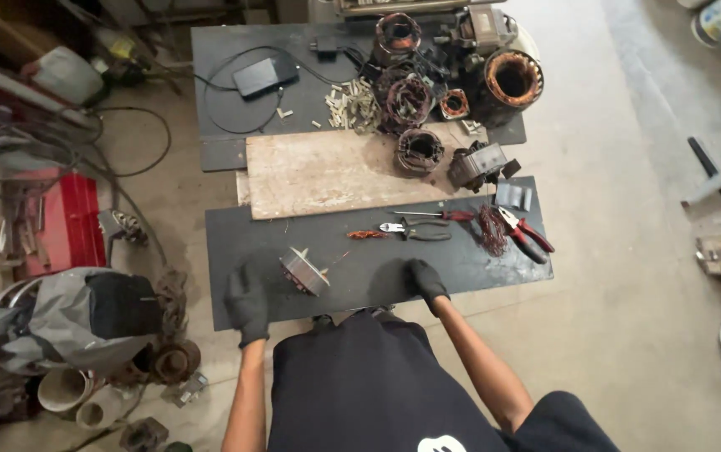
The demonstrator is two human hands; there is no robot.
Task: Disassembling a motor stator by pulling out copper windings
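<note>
I look down from high above at a dark work mat [477, 272] on the floor. My left hand [248, 303], in a black glove, rests flat on the mat's near left edge, holding nothing. Just right of it lies a small metal motor stator [304, 271]. My right hand [425, 281], also gloved, rests on the mat's near edge with fingers loosely curled and empty. Beyond it lie grey pliers [417, 231], a red-handled screwdriver [436, 214], a tangle of copper wire [491, 230] and red-handled cutters [525, 235].
A worn wooden board [327, 174] lies across the mats. Several motor stators and windings [415, 99] crowd the far mat, with a black box and cable [265, 75] to the left. A red toolbox [66, 222] and motor parts sit left; bare concrete floor lies right.
</note>
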